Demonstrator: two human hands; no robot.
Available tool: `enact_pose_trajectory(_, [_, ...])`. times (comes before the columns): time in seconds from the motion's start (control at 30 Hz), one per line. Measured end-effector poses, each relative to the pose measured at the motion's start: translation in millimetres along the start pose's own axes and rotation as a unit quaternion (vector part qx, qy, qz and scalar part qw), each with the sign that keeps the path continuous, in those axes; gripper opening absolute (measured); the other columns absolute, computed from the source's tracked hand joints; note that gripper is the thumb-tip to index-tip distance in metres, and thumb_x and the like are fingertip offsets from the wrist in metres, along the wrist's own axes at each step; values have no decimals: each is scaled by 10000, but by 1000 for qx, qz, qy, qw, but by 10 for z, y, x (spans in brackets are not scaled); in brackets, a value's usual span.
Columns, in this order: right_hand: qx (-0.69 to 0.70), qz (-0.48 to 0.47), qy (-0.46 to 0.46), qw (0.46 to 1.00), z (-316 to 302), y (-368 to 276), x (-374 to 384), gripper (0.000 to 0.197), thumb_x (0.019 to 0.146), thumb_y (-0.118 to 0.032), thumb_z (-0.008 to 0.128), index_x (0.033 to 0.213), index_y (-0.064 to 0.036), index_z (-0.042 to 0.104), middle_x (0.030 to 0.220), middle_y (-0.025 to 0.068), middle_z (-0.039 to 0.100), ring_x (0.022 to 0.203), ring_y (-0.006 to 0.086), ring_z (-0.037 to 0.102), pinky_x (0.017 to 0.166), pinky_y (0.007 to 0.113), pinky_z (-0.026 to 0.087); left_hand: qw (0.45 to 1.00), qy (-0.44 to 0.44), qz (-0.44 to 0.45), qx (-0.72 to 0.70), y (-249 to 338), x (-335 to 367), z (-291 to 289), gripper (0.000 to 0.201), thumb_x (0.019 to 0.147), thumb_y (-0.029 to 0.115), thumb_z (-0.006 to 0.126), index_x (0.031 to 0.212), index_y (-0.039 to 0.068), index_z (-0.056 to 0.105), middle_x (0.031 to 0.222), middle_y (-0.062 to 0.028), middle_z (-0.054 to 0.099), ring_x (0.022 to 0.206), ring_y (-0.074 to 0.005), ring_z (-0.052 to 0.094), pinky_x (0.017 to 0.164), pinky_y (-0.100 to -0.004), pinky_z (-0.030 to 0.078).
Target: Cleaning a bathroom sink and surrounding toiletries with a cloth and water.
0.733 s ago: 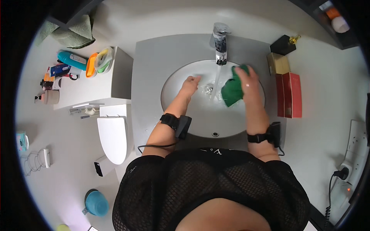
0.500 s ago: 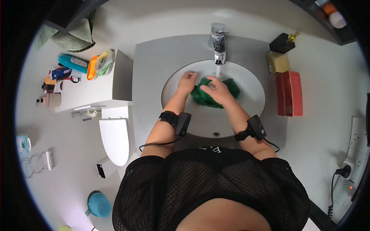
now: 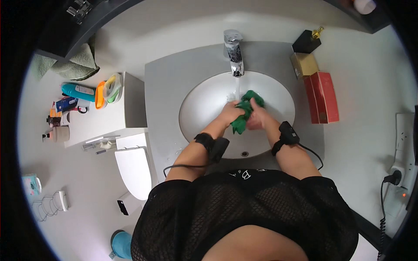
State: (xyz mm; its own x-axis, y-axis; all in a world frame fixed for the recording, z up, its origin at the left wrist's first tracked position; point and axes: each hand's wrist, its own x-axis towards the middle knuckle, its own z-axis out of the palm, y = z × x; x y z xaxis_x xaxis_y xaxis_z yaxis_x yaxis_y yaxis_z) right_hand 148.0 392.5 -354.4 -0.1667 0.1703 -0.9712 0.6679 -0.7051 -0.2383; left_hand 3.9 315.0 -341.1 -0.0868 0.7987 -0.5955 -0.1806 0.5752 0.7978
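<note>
A wet, dark green cloth is bunched up between my two hands inside the white oval sink. My left hand closes on its left side, fingers curled into the folds. On the other side, my right hand grips it with the thumb pointing up along the fabric. One part of the cloth pokes out above my hands and another hangs down below them. Water runs from the chrome faucet just behind the cloth and splashes into the sink. What kind of cloth it is, I cannot tell.
A grey countertop surrounds the sink. Along its right edge stand a red box, a gold box and a black bottle. Left are a white cabinet with toiletries and a toilet. Cables hang from my forearm bands.
The cloth was spread in the sink under my right hand, with my left hand apart from it. Now both hands hold it gathered and nearer to me. The view has shifted slightly.
</note>
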Motion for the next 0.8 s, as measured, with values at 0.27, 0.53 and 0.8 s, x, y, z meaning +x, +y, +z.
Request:
enact_pose_trajectory(0.27, [421, -166, -231, 861, 386, -267, -340, 515, 781, -547, 508, 941, -62, 570, 886, 116, 598, 751, 249, 587, 673, 369, 496, 872, 111, 250, 407, 528, -956, 401, 310, 560, 104, 630, 864, 150, 594, 912, -161, 482, 769, -362, 564, 659, -413, 472])
enact_pose_trajectory(0.53, [394, -317, -222, 833, 576, -114, 295, 219, 764, -222, 581, 911, -60, 580, 821, 64, 587, 733, 183, 578, 662, 305, 474, 851, 244, 45, 462, 460, -547, -21, 398, 640, 215, 606, 1031, 172, 542, 1023, -154, 501, 866, -323, 576, 727, -393, 477])
enact_pose_trajectory(0.8, [86, -397, 260, 876, 216, -124, 326, 549, 697, -263, 637, 1133, 1, 434, 1028, 144, 537, 957, 230, 513, 817, 340, 403, 726, -11, -185, 662, 90, -271, -348, 810, 640, 513, 659, 1313, 203, 331, 1350, -90, 310, 1186, -268, 389, 908, -439, 377])
